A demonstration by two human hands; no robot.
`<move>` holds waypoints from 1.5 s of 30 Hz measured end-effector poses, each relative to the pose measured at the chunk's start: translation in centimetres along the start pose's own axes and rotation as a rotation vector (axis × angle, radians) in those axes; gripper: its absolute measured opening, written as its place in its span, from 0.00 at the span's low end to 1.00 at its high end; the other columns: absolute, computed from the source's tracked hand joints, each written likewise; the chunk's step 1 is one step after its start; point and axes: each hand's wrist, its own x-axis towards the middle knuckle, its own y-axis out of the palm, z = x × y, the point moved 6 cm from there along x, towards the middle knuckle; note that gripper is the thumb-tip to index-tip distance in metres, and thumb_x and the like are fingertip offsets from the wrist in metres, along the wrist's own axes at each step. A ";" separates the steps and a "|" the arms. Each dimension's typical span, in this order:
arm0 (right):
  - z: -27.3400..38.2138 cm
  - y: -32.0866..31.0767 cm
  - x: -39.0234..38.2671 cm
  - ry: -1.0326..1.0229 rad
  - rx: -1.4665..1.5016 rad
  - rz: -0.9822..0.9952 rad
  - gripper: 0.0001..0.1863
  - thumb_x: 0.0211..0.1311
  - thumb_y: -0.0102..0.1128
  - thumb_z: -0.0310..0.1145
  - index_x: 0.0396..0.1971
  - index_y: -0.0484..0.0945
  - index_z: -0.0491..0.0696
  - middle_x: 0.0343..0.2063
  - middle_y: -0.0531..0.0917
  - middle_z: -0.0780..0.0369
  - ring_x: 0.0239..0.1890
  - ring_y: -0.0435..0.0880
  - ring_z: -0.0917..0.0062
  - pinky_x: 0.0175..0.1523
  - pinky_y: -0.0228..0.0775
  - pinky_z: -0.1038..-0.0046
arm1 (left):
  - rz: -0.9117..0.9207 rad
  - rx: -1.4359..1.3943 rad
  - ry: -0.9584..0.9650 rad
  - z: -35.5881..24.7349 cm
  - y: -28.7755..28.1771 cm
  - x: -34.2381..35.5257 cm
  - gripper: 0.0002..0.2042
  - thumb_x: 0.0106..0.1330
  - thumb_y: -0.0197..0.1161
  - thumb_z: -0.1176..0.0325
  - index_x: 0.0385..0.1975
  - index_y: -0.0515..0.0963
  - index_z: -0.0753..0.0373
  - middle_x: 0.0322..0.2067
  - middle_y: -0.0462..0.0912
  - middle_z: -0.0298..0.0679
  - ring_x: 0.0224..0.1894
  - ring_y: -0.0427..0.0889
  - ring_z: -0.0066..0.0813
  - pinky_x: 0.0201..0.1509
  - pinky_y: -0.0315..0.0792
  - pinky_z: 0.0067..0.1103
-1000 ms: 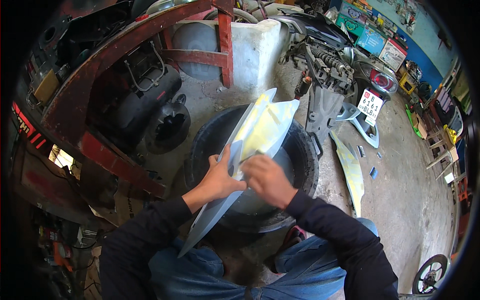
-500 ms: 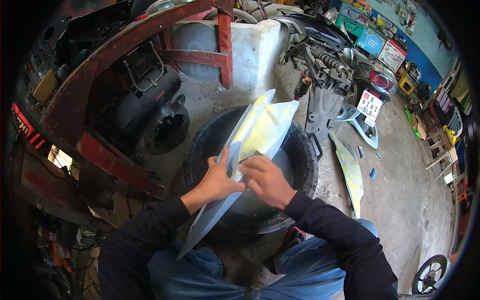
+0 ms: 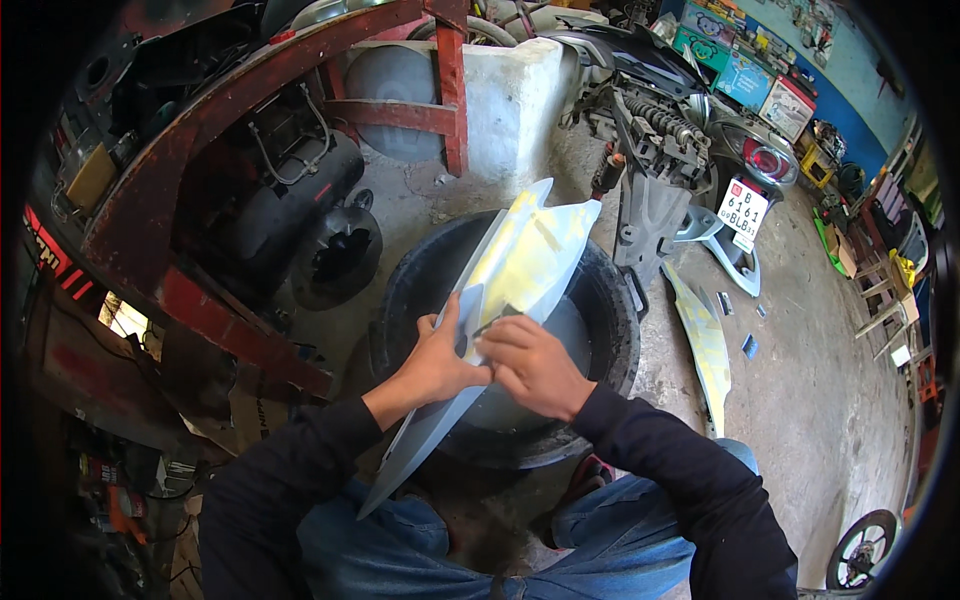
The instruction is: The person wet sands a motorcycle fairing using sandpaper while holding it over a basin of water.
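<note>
We find the left hand gripping a grey-and-yellow motorcycle body panel by its edge; the panel is tilted over a round black tub, its lower tip reaching past the rim near the jeans. We record the right hand with fingers closed on a small dark pad, set against the panel's face. We note a similar patchy panel lying on the concrete floor, right of the tub

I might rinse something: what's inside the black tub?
What looks like greyish water shows in the tub, right of the panel. Whatever the panel, left hand and right hand cover cannot be seen.
</note>
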 end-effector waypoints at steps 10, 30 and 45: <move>-0.4 -0.3 0.2 0.006 0.028 0.035 0.13 0.55 0.56 0.26 0.39 0.83 0.40 0.41 0.83 0.55 0.48 0.79 0.59 0.58 0.73 0.61 | -0.013 0.060 0.051 -0.2 0.1 0.1 0.65 0.46 0.78 0.56 0.78 0.34 0.65 0.66 0.50 0.69 0.68 0.63 0.64 0.69 0.68 0.31; 2.0 0.6 0.0 -0.037 -0.001 0.044 0.14 0.56 0.56 0.25 0.41 0.83 0.39 0.42 0.84 0.55 0.49 0.80 0.59 0.59 0.71 0.60 | -0.024 0.077 0.052 0.0 0.0 0.0 0.66 0.45 0.79 0.57 0.77 0.34 0.68 0.65 0.51 0.69 0.65 0.66 0.62 0.69 0.68 0.31; 1.1 0.4 0.6 -0.110 0.000 0.033 0.13 0.55 0.55 0.27 0.38 0.83 0.40 0.40 0.84 0.55 0.46 0.81 0.59 0.57 0.72 0.57 | -0.002 0.009 0.015 0.0 -0.2 0.1 0.66 0.46 0.79 0.55 0.79 0.35 0.59 0.64 0.56 0.63 0.69 0.61 0.56 0.72 0.63 0.34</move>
